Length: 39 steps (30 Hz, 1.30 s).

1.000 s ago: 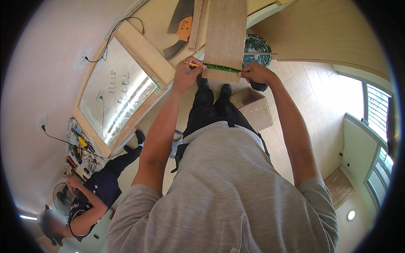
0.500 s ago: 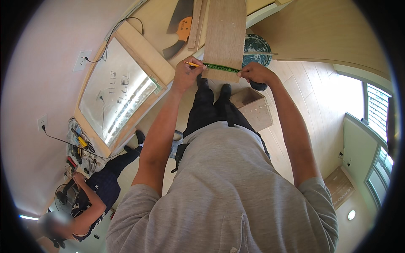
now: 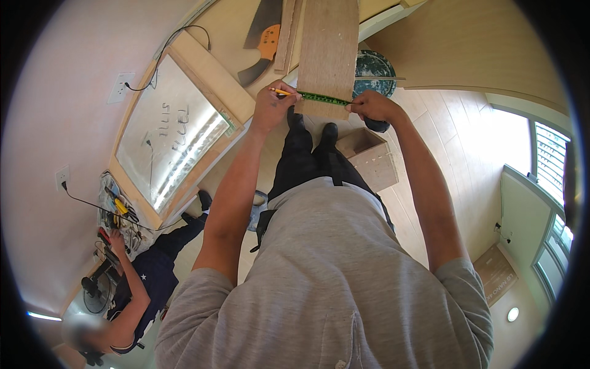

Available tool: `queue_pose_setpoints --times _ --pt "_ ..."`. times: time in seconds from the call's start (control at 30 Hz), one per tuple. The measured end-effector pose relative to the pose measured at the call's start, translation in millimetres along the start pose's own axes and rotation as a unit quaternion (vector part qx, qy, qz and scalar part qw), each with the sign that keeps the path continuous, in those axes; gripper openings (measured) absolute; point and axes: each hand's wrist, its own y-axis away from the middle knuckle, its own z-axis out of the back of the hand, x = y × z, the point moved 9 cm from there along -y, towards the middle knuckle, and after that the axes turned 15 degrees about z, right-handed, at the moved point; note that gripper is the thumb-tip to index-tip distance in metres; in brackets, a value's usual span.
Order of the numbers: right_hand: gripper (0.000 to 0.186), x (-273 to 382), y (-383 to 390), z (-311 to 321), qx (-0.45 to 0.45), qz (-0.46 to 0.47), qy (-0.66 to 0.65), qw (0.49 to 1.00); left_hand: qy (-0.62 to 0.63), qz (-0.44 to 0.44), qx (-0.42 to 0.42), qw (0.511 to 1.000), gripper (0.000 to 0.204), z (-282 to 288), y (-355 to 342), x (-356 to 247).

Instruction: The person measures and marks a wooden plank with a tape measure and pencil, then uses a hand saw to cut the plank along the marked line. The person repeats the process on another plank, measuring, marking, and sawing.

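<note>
My left hand (image 3: 275, 106) is closed on a thin yellow pencil (image 3: 279, 92) and pinches the left end of a green measuring tape (image 3: 324, 98). The tape lies across a long pale wooden board (image 3: 326, 43), near its lower end. My right hand (image 3: 375, 107) pinches the tape's other end at the board's right edge; a dark rounded object (image 3: 376, 125) shows just under that hand, partly hidden by it. A handsaw with an orange grip (image 3: 267, 43) and narrow wooden strips (image 3: 286, 37) lie left of the board on the bench (image 3: 239, 24).
A framed reflective panel (image 3: 160, 129) with cables sits left. A co-worker (image 3: 141, 283) reaches into a tool tray (image 3: 123, 215) at lower left. A paint-spattered bucket (image 3: 375, 67) stands behind my right hand, a wooden box (image 3: 375, 166) on the floor, a curved wooden panel (image 3: 461, 49) at upper right.
The co-worker's hand has moved up among the tools in the tray, and their upper body has shifted slightly. My hands, the tape and the board look unchanged.
</note>
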Motion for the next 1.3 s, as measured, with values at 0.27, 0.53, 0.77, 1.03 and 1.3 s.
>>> queue_pose_setpoints --times 0.27,0.53,0.77,1.03,1.3 --pt "0.047 1.9 -0.1 1.0 -0.003 0.008 0.005 1.0 -0.003 0.007 0.009 1.0 0.011 -0.3 -3.2 1.0" --pt "0.047 -1.6 -0.1 0.1 -0.001 -0.003 0.003 1.0 -0.009 0.022 0.004 1.0 0.011 -0.6 -2.6 2.6" --pt "0.046 -1.3 -0.6 0.7 0.011 -0.011 0.011 1.0 0.187 0.02 -0.011 0.982 0.006 13.1 -9.4 9.0" --pt "0.043 11.8 9.6 3.9 0.02 -0.005 -0.019 1.0 0.136 0.193 -0.103 0.966 0.015 2.0 17.1 52.8" --pt "0.041 11.2 7.2 29.9 -0.014 -0.002 -0.01 1.0 0.143 0.191 -0.065 0.969 0.023 -34.4 20.6 74.3"
